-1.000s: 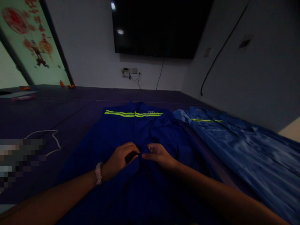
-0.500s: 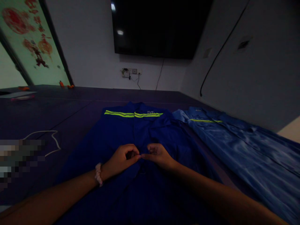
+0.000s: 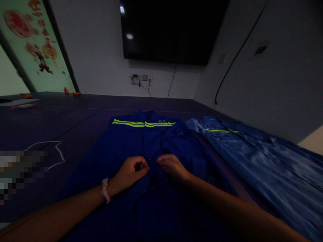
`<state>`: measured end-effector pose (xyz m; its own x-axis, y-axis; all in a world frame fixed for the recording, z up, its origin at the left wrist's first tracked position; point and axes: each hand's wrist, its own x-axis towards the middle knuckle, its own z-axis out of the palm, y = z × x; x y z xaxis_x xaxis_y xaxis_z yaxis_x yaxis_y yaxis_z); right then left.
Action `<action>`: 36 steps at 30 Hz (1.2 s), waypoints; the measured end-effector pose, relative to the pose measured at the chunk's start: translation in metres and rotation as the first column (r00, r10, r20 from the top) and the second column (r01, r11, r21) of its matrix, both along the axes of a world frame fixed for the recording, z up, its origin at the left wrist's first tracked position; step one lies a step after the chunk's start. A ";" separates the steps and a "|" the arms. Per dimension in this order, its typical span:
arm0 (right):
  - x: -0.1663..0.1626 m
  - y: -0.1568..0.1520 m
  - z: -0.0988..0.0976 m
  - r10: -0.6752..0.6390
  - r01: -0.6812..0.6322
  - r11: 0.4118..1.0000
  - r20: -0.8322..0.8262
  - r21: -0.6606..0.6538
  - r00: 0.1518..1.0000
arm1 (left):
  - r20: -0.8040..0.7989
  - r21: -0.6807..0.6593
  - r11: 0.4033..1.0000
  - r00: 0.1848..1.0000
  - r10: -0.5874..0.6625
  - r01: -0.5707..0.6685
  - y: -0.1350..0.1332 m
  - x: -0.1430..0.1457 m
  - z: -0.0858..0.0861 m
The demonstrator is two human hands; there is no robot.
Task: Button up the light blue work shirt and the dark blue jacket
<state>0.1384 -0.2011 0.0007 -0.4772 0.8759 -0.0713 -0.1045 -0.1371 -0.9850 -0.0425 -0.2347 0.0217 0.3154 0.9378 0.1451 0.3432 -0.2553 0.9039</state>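
A dark blue work jacket (image 3: 126,144) with yellow-green reflective stripes lies spread out before me, collar at the far end. At the middle of its front, my left hand (image 3: 133,169), with a pink scrunchie (image 3: 105,190) on the wrist, pinches the front edge between thumb and fingers. Just across the front opening is my right hand (image 3: 174,168), its fingers bent and pressed together close to the fabric. Whether cloth is between those fingers is too dark to see. A small gap separates the two hands.
A lighter blue garment (image 3: 242,154) with a yellow stripe lies to the right. On the left are a white cable (image 3: 60,151) and a pixelated patch. Behind, a dark television (image 3: 171,33) hangs above wall sockets (image 3: 143,78). Small orange objects (image 3: 75,94) lie farther back.
The hands met at the fingertips before; now my right hand has drawn slightly right, and its thumb no longer reaches across to the left. My left hand stays nearly in place.
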 end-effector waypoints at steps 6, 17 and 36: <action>0.000 -0.002 0.001 0.046 -0.051 0.995 0.051 0.091 0.998 | -0.033 0.027 1.000 0.999 -0.004 0.005 0.001 -0.002 -0.001; 0.000 -0.001 0.000 0.116 -0.132 0.983 0.126 0.127 0.985 | -0.114 0.178 0.983 0.993 -0.023 0.043 -0.003 0.001 0.004; 0.002 0.002 -0.002 0.115 -0.138 0.980 0.154 0.145 0.981 | -0.208 0.348 0.930 0.977 -0.044 0.116 -0.003 -0.002 0.001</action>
